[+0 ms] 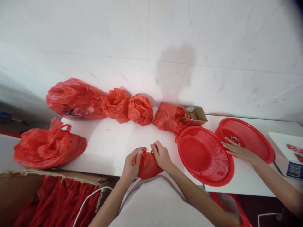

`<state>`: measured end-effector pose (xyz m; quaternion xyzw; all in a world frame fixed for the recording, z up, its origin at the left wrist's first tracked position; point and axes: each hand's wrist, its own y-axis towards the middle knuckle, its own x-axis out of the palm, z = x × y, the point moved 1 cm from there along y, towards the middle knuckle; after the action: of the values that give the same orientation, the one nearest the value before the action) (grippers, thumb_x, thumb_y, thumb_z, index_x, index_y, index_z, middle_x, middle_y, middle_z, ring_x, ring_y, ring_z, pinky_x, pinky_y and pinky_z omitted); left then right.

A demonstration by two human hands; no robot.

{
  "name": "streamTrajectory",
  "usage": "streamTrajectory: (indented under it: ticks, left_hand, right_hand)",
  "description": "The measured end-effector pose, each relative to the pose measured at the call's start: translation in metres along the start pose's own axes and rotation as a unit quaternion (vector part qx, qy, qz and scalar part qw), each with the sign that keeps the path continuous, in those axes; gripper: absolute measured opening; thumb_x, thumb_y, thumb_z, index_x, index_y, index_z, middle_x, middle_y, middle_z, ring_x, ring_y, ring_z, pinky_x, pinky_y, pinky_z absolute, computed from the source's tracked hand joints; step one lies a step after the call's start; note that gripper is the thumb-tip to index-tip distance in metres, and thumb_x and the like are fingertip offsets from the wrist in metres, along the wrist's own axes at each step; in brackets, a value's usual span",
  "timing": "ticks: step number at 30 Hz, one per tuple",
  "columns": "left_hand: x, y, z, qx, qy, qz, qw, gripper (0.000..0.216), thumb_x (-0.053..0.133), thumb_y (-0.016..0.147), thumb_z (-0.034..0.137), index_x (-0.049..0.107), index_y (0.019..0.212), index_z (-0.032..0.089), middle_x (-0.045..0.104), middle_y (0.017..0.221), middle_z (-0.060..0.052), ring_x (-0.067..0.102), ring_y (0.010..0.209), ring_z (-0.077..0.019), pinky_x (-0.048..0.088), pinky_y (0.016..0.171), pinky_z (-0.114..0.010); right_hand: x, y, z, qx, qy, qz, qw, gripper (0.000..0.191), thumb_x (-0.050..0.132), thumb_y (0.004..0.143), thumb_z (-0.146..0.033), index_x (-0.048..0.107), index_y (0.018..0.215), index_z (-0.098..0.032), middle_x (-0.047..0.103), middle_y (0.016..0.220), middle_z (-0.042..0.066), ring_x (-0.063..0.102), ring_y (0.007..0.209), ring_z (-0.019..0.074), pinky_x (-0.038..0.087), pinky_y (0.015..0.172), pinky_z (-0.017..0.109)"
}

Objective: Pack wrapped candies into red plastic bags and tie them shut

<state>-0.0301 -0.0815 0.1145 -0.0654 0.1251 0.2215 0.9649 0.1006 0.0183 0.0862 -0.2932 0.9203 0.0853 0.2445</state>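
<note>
A small red plastic bag (148, 167) hangs between my two hands at the near edge of the white table (104, 142). My left hand (131, 164) is closed on the bag's top at its left side, with a bit of red plastic poking out past the fingers. Pinched on the top at the other side is my right hand (162, 155). The lower part of the bag bulges close to my body. What is inside it is hidden.
Red bags (140, 109) line the wall, and another bag (49, 145) sits left. A small cardboard box (198, 115) stands behind two red baskets (203, 154). Another person's hand (239, 152) reaches to the far basket. A scale (287, 154) is right; a carton (14, 189) of red bags is lower left.
</note>
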Motion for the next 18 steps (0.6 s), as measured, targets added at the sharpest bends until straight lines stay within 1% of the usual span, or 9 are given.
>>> streamTrajectory:
  ticks: [2, 4, 6, 9, 12, 14, 16, 18]
  left_hand:
    - [-0.009, 0.002, 0.004, -0.022, 0.004, -0.035, 0.999, 0.042, 0.039, 0.094, 0.048, 0.068, 0.101, 0.018, 0.069, 0.099, -0.006, 0.062, 0.092, -0.0196, 0.046, 0.084, -0.028]
    - [-0.018, 0.003, 0.006, -0.027, 0.018, -0.056, 0.998, 0.041, 0.038, 0.094, 0.048, 0.067, 0.095, 0.018, 0.068, 0.094, -0.005, 0.060, 0.089, -0.0189, 0.044, 0.083, -0.027]
    - [-0.024, 0.004, 0.005, -0.026, 0.038, -0.069, 0.997, 0.040, 0.039, 0.094, 0.047, 0.065, 0.085, 0.018, 0.066, 0.088, -0.003, 0.058, 0.085, -0.0180, 0.043, 0.082, -0.027]
    - [-0.023, 0.000, -0.009, -0.061, 0.065, -0.097, 0.991, 0.040, 0.037, 0.093, 0.049, 0.056, 0.075, 0.019, 0.060, 0.074, 0.000, 0.053, 0.075, -0.0171, 0.042, 0.074, -0.026]
    - [-0.013, -0.009, -0.033, -0.112, 0.122, -0.144, 0.976, 0.040, 0.031, 0.093, 0.049, 0.048, 0.069, 0.021, 0.053, 0.067, 0.002, 0.050, 0.068, -0.0172, 0.041, 0.069, -0.027]
    - [-0.005, -0.015, -0.050, -0.131, 0.182, -0.171, 0.959, 0.038, 0.027, 0.094, 0.042, 0.046, 0.068, 0.022, 0.054, 0.067, 0.001, 0.051, 0.069, -0.0179, 0.041, 0.068, -0.028]
    - [0.000, -0.020, -0.062, -0.142, 0.229, -0.188, 0.944, 0.033, 0.027, 0.093, 0.034, 0.047, 0.069, 0.022, 0.058, 0.069, -0.001, 0.055, 0.072, -0.0190, 0.040, 0.069, -0.028]
    - [0.003, -0.022, -0.069, -0.152, 0.251, -0.201, 0.935, 0.028, 0.032, 0.090, 0.026, 0.050, 0.069, 0.022, 0.062, 0.071, -0.003, 0.058, 0.075, -0.0199, 0.040, 0.069, -0.029]
  right_hand:
    - [-0.016, 0.009, 0.005, 0.004, 0.010, 0.028, 1.000, 0.028, 0.036, 0.097, -0.044, 0.047, 0.082, -0.022, 0.055, 0.066, -0.003, 0.053, 0.061, 0.0147, 0.036, 0.061, 0.025]
    - [-0.030, 0.015, 0.009, 0.004, 0.006, 0.050, 0.999, 0.029, 0.037, 0.096, -0.044, 0.047, 0.079, -0.022, 0.053, 0.066, -0.003, 0.052, 0.061, 0.0146, 0.036, 0.061, 0.025]
    - [-0.038, 0.015, 0.015, 0.002, -0.003, 0.043, 0.999, 0.030, 0.037, 0.095, -0.044, 0.047, 0.078, -0.022, 0.051, 0.065, -0.003, 0.050, 0.060, 0.0142, 0.036, 0.060, 0.025]
    - [-0.037, 0.008, 0.024, 0.012, -0.017, 0.010, 1.000, 0.029, 0.037, 0.095, -0.043, 0.048, 0.079, -0.022, 0.051, 0.065, -0.004, 0.050, 0.060, 0.0141, 0.036, 0.061, 0.025]
    - [-0.027, -0.004, 0.039, 0.058, -0.061, -0.035, 0.996, 0.025, 0.037, 0.095, -0.038, 0.051, 0.082, -0.022, 0.055, 0.067, -0.002, 0.052, 0.062, 0.0144, 0.036, 0.063, 0.025]
    - [-0.020, -0.013, 0.052, 0.108, -0.109, -0.084, 0.985, 0.019, 0.039, 0.094, -0.031, 0.055, 0.090, -0.021, 0.058, 0.071, -0.001, 0.054, 0.065, 0.0145, 0.035, 0.064, 0.025]
    - [-0.014, -0.024, 0.066, 0.152, -0.141, -0.129, 0.970, 0.017, 0.042, 0.092, -0.025, 0.059, 0.096, -0.021, 0.062, 0.075, 0.001, 0.055, 0.068, 0.0146, 0.034, 0.064, 0.024]
    - [-0.008, -0.033, 0.078, 0.176, -0.149, -0.165, 0.959, 0.017, 0.047, 0.087, -0.019, 0.062, 0.094, -0.019, 0.064, 0.078, 0.003, 0.056, 0.069, 0.0144, 0.034, 0.063, 0.024]
